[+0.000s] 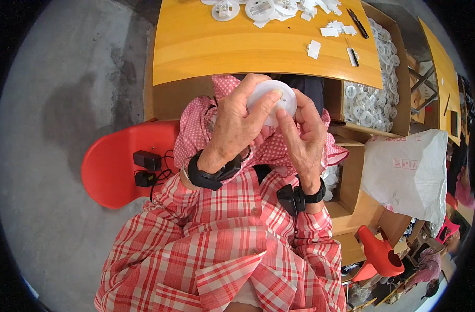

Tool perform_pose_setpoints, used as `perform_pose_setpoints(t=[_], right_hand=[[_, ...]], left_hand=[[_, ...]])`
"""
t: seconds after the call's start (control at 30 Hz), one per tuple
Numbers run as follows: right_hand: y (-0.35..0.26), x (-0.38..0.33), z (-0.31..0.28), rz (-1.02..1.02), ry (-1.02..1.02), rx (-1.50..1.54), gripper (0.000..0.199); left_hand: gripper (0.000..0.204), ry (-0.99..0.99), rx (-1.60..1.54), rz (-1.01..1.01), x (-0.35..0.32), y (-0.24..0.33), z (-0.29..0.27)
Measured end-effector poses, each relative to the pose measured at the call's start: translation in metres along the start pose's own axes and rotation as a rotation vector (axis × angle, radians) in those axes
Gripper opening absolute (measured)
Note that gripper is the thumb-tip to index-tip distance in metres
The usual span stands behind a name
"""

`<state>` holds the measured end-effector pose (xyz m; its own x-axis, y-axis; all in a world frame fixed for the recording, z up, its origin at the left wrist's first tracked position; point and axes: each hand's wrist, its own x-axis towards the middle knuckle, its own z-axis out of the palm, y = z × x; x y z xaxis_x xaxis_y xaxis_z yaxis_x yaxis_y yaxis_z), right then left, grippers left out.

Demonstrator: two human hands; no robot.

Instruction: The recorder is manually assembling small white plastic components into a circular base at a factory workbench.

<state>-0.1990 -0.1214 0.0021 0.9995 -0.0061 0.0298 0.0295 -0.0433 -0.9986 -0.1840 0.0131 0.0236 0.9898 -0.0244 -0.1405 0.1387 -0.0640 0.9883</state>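
Both my hands hold a white round plastic disc (262,91) above my lap, just off the near edge of the table. My left hand (236,117) grips its left side, with the thumb laid across its face. My right hand (306,130) holds the right side, thumb tip on the lower face and fingers curled behind the rim. Small marks or holes show near the middle of the disc. The fingers beneath it are partly hidden.
The yellow wooden table (222,49) carries white round parts (225,9), small white plates (314,49) and a black slim tool (357,24). A cardboard box of discs (370,104) stands right, near a white sack (406,174). A red chair (113,161) holds black adapters (147,160).
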Motion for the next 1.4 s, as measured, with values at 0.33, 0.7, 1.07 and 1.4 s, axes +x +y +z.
perform_pose_setpoints(t=[0.33, 0.7, 1.07, 1.4], right_hand=[[0.004, 0.003, -0.002, 0.055, 0.002, -0.04, 0.028], [0.006, 0.006, -0.006, 0.203, -0.068, 0.21, 0.031], [0.0, 0.003, -0.004, 0.189, -0.105, 0.185, 0.03], [0.005, 0.007, -0.004, 0.207, -0.048, 0.085, 0.027]], left_hand=[[0.019, 0.076, 0.089, 0.148, 0.001, -0.01, 0.006], [0.04, -0.237, -0.248, -0.201, 0.006, -0.003, -0.012], [0.034, -0.191, -0.114, -0.192, 0.003, 0.006, -0.009], [0.035, -0.189, -0.055, -0.209, 0.007, 0.0, -0.007]])
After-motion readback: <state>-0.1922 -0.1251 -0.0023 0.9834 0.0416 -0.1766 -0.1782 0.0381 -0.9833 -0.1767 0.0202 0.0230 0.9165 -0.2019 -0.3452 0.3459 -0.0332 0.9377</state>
